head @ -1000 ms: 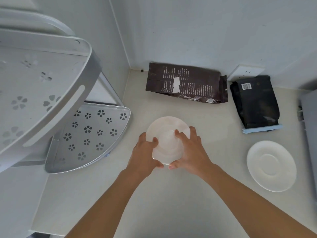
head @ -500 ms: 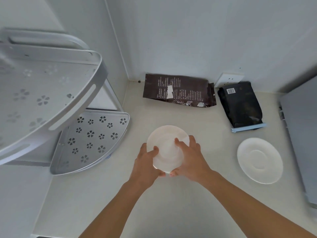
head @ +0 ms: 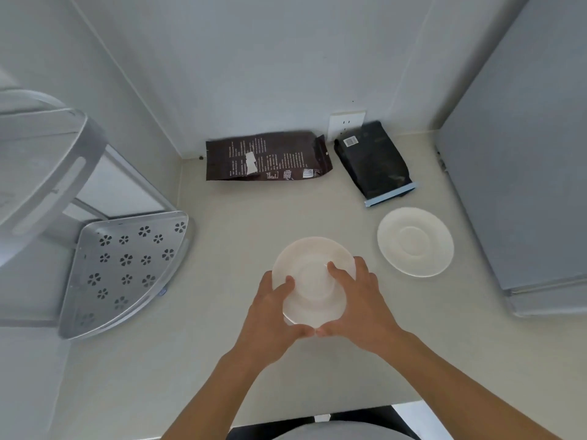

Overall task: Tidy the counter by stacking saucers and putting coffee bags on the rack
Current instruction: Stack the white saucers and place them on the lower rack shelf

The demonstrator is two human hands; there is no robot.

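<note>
On the pale table (head: 222,360) in a white-walled corner, both hands, left (head: 273,315) and right (head: 359,309), grip a saucer (head: 313,271) right of the rack (head: 127,268).

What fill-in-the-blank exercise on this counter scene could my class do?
1. Both hands, left hand and right hand, hold one ____.
2. The second saucer lies on the counter to the ____ of the held one.
3. The number of coffee bags by the wall, brown bag and black bag, is ____.
4. The rack's lower shelf holds ____.

Missing words: saucer; right; two; nothing
</note>
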